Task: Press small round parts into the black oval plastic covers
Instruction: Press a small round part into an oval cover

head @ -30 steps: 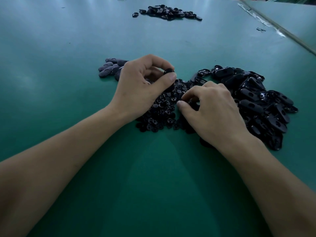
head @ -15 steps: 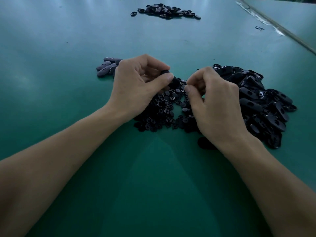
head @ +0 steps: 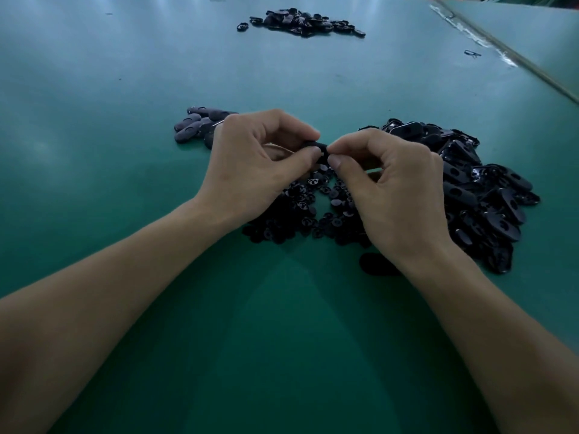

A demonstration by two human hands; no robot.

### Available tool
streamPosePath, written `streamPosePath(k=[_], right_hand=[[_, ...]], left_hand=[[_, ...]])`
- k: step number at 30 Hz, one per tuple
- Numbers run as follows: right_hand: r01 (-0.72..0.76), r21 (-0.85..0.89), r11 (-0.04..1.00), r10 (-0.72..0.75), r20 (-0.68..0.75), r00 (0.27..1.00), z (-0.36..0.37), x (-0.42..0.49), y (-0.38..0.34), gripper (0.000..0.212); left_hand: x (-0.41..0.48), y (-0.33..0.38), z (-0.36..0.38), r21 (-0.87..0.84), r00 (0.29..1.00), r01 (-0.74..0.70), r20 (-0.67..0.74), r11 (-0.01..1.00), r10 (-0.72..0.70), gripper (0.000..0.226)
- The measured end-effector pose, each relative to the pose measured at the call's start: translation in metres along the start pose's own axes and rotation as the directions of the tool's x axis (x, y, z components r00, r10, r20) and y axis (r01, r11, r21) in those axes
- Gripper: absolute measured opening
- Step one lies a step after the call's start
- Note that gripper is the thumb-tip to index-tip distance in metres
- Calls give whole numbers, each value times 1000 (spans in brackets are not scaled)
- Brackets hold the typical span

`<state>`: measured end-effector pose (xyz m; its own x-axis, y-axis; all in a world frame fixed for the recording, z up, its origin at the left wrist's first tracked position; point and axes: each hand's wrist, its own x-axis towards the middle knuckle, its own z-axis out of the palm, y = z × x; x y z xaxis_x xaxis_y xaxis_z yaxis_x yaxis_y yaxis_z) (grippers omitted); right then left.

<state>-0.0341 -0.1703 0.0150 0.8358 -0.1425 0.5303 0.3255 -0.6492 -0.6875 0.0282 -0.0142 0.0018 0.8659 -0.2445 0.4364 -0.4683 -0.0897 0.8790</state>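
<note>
My left hand (head: 250, 164) pinches a black oval cover (head: 314, 147) between thumb and fingers, held above the table. My right hand (head: 388, 189) meets it from the right, thumb and forefinger closed at the cover's end on what seems to be a small round part, too hidden to make out. Under both hands lies a heap of small round parts (head: 308, 208). A pile of black oval covers (head: 479, 183) spreads to the right. A small group of oval covers (head: 195, 125) lies behind my left hand.
The green table (head: 125, 214) carries a further pile of black pieces (head: 304, 21) far back. One lone black oval piece (head: 374, 264) lies by my right wrist. A raised edge strip (head: 513, 57) runs along the back right, with a small clip (head: 471, 53) near it.
My right hand rose from the heap of round parts and moved left to meet the cover in my left hand. My left hand kept its grip and lifted slightly.
</note>
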Motion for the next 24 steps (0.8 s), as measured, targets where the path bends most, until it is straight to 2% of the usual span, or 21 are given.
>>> streamPosePath(k=[3,6,13,24], right_hand=[[-40,140,989,40,1,999,0,1,-1,10],[-88,191,978,89,2,996,1,3,3,11],[-141,170,975,144,-6,990,1,4,7,15],[-130,166,978,127,25,992,1,4,2,17]], left_hand=[[0,2,-1,-63,1000,14,25,998,-12,18],[0,4,-2,-123,998,48,57,991,-42,21],[0,7,-2,-183,993,103,80,978,-90,22],[-1,5,-3,-166,992,92,106,982,-75,25]])
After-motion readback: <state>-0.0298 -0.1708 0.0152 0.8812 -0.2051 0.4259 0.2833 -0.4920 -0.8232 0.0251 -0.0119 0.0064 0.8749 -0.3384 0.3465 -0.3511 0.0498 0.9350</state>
